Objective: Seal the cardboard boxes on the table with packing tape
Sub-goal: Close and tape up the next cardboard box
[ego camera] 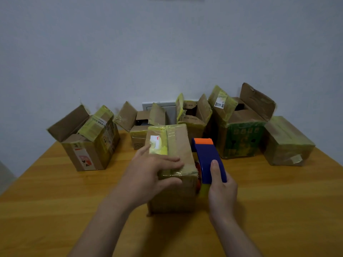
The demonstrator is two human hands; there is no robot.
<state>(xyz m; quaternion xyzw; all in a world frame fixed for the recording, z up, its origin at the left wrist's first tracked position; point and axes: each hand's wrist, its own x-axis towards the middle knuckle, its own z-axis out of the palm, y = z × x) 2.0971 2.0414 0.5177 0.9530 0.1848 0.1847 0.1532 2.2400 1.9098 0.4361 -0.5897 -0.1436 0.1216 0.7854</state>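
Cardboard box (pixel 178 143) mid-table (pixel 55 191), flaps down w/ left hand (pixel 154 169) spread flat pressing its near top edge, right hand (pixel 220 188) wrapped round tape dispenser (pixel 206 156) just right of box: taping prob. abt to start, next needs dispenser on seam; open boxes (pixel 87 143) behind it unsealed.

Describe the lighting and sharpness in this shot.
Head view: dim, flat light, soft overall; the left hand on the closed brown cardboard box is motion-blurred; the blue and orange tape dispenser in the right hand looks sharper; soft shadows on the orange wooden table.
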